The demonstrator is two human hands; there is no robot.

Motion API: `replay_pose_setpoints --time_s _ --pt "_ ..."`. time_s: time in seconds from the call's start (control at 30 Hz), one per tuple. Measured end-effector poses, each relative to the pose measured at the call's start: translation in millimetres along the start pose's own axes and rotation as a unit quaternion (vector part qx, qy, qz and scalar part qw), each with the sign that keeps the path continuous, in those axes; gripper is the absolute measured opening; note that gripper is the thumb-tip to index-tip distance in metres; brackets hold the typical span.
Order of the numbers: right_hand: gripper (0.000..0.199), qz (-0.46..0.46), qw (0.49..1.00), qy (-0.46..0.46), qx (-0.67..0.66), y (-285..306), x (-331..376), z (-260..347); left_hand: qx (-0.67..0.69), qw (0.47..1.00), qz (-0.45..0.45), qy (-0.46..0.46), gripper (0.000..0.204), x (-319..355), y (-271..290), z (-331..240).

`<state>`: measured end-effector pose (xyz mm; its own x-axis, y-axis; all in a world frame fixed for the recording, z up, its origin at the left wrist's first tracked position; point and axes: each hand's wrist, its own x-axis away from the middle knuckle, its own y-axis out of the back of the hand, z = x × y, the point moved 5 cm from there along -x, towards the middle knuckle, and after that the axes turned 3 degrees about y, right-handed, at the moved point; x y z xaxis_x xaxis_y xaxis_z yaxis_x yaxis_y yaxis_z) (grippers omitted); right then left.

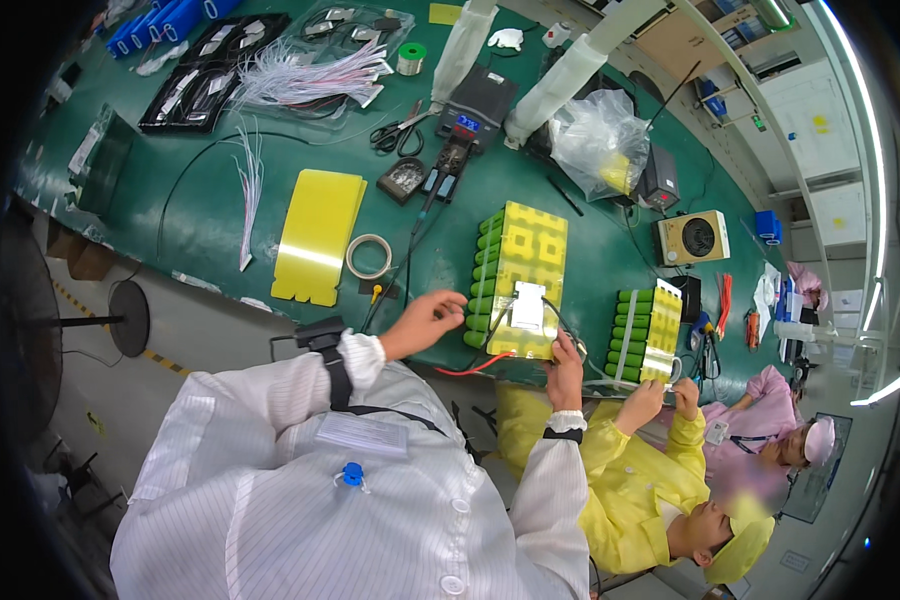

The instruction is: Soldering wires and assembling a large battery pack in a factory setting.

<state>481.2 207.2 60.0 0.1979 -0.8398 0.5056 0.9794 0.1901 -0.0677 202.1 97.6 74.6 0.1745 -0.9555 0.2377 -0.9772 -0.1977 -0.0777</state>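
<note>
A battery pack (531, 245) of green cylindrical cells with a yellow insulating sheet on top stands on the green bench before me. A white circuit board (527, 306) lies on its near part, with black wires and a red wire (478, 370) running off the near edge. My right hand (564, 368) grips the pack's near right corner, thumb on top. Just left of the cells, my left hand (426, 322) is held apart from the pack, fingers loosely bent and holding nothing. Yellow sheets (317, 236) and a roll of tape (369, 257) lie further left.
Scissors (398, 138), a soldering station (476, 100), solder wire (410, 59) and bundled white wires (310, 78) lie at the back. To the right, a co-worker in yellow (620, 480) handles a second battery pack (644, 332). A small fan unit (692, 238) stands beyond it.
</note>
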Motion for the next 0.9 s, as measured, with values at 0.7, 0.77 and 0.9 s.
replay_pose_setpoints --time_s 0.7,0.77,0.9 --pt "0.037 0.031 0.995 0.023 -0.093 -4 -7 0 0.235 0.920 0.043 0.310 0.025 -18 -54 13" --pt "0.038 0.026 0.994 0.034 -0.099 -8 -4 0 0.229 0.923 0.046 0.305 0.025 -18 -54 13" --pt "0.038 0.022 0.993 0.062 -0.097 -11 0 3 0.217 0.930 0.042 0.295 0.027 -20 -55 16"
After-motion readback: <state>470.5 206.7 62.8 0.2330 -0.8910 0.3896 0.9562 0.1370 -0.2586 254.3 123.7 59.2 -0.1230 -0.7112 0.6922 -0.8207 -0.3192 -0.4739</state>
